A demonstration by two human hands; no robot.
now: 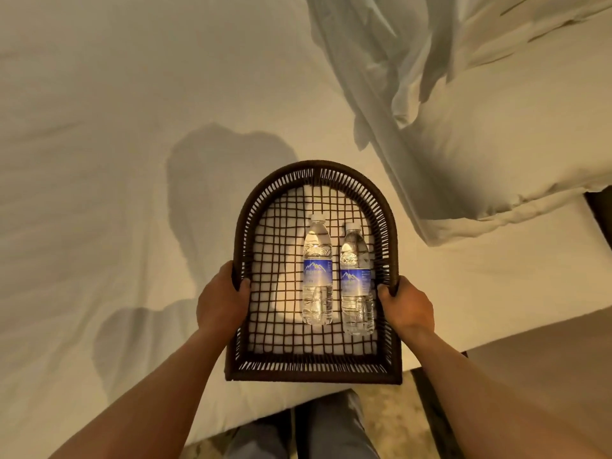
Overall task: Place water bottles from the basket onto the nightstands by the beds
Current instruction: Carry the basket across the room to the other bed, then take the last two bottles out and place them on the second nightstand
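Two bottles (317, 273) in basket (387, 223), both hands (221, 298) gripping.

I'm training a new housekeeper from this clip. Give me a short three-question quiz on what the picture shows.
1. How many water bottles lie in the basket?
2. True or false: the left hand and right hand each grip one side rim of the basket.
3. Which way do the bottle caps point? A) toward the person B) away from the person C) straight up

Key:
1. Two: the left bottle and the right bottle, lying side by side.
2. True.
3. B, toward the basket's rounded end, over the bed.
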